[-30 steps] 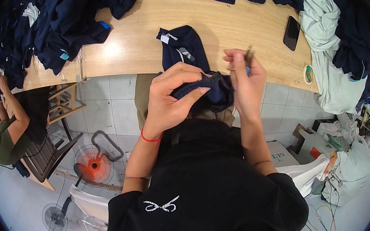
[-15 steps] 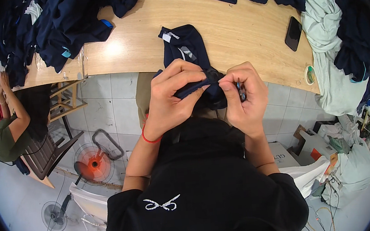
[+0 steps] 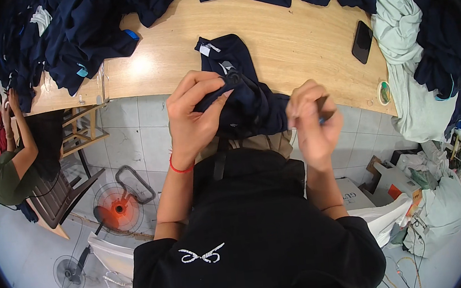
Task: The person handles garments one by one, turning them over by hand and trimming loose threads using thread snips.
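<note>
A navy blue garment [image 3: 249,105] hangs over the near table edge in front of me. Its upper end, with a white label, lies on the tabletop. My left hand [image 3: 196,114], a red string at its wrist, is closed on a fold of the cloth, thumb against fingers. My right hand [image 3: 313,121] is curled and blurred by motion. A small dark tool [image 3: 322,110] shows within its fingers, too smeared to name its kind. The right fingertips are at the garment's right edge; whether they pinch it I cannot tell.
Piles of navy garments [image 3: 79,36] line the table's far side. A phone [image 3: 362,42] and a round tape roll [image 3: 385,93] lie on the right of the table [image 3: 299,47], beside pale green cloth [image 3: 402,41]. Fans [image 3: 118,208] stand lower left, near another person [image 3: 11,172].
My hands have drawn apart, the left going left and the right slightly right and down. The garment is now spread out between them toward the right.
</note>
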A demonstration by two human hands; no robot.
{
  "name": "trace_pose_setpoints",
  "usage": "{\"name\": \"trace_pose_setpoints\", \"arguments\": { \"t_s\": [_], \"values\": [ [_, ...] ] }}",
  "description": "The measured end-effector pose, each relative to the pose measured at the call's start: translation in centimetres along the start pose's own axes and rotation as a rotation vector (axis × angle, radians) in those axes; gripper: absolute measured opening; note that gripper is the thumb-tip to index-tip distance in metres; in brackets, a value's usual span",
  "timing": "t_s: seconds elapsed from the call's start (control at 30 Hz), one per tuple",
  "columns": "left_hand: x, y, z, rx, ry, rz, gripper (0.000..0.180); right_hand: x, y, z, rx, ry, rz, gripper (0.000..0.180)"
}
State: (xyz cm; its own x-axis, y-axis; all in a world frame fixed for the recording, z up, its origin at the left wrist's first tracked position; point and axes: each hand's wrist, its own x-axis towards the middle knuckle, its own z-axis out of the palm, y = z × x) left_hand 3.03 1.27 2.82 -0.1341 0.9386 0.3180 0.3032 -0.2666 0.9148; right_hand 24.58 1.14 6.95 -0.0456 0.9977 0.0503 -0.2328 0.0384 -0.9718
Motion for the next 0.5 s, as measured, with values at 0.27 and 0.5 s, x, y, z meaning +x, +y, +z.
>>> {"name": "trace_pose_setpoints", "arguments": {
  "t_s": [0.27,0.5],
  "values": [
    [-0.5,0.7,0.6,-0.008,-0.036,0.101,0.028,1.4,0.0,-0.1,-0.556,-0.137,-0.196,0.043],
    [-0.4,1.0,0.8,-0.002,-0.054,0.132,0.03,1.2,1.9,1.9,-0.587,-0.091,-0.371,0.022]
  ]
}}
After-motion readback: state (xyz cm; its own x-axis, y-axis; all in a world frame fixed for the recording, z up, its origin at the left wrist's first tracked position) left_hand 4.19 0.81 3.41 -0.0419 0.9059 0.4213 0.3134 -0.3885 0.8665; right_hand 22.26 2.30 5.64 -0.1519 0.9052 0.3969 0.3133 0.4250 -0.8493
